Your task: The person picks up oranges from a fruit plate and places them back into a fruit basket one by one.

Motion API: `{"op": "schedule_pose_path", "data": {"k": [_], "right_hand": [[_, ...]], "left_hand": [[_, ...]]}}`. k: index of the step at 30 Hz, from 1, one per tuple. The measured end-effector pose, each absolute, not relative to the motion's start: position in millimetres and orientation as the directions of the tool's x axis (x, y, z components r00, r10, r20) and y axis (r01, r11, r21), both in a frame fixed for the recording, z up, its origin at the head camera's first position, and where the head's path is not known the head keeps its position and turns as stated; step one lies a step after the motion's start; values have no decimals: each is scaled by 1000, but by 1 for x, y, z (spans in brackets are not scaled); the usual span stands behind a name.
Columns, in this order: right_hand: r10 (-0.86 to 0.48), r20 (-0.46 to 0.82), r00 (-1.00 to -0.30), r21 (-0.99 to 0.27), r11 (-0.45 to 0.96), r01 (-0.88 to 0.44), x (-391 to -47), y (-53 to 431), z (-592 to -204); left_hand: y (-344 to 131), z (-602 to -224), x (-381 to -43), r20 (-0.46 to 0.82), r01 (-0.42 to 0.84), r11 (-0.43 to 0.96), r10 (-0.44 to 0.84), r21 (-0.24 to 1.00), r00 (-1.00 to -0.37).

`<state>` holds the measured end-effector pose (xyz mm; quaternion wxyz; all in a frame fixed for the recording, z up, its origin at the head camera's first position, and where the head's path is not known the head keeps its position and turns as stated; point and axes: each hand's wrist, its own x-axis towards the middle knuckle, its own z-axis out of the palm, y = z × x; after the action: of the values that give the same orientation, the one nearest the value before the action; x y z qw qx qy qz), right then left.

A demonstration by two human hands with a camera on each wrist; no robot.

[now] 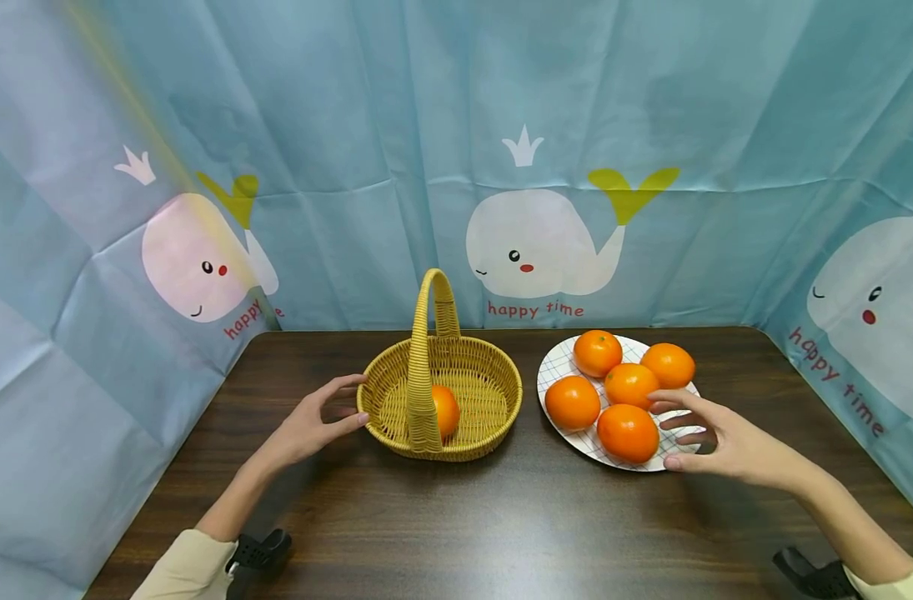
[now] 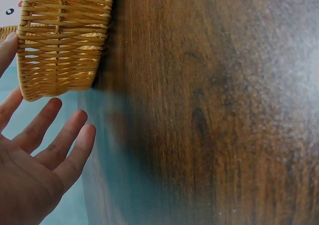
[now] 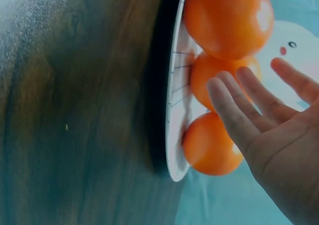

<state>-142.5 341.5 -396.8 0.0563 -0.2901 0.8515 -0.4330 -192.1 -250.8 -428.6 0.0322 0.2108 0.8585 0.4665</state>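
Note:
A yellow woven basket with a tall arched handle stands left of the table's middle. One orange lies in it, partly hidden by the handle. At the basket's left rim is my left hand, thumb and fingers spread apart; in the left wrist view two fingertips meet the basket's edge, while the others extend free. My right hand hovers over the right side of a white plate with a grid pattern, its fingers loosely bent and holding nothing. Several oranges sit on that plate, the closest beside the fingertips.
Beneath everything is a dark wooden table. A light blue curtain printed with white whales rises behind it and along both sides. The plate lies to the right of the basket, with a strip of tabletop between them.

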Motion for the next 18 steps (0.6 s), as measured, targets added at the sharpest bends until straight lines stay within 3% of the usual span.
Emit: {"op": "schedule_pose_path", "data": {"k": [14, 18], "right_hand": [[-468, 73, -880, -733, 573, -366, -143, 330, -414], [-446, 103, -889, -704, 599, -382, -146, 324, -418]], "left_hand": [[-249, -428, -190, 155, 342, 466, 395, 816, -906], [-250, -427, -190, 156, 343, 471, 391, 813, -907]]}}
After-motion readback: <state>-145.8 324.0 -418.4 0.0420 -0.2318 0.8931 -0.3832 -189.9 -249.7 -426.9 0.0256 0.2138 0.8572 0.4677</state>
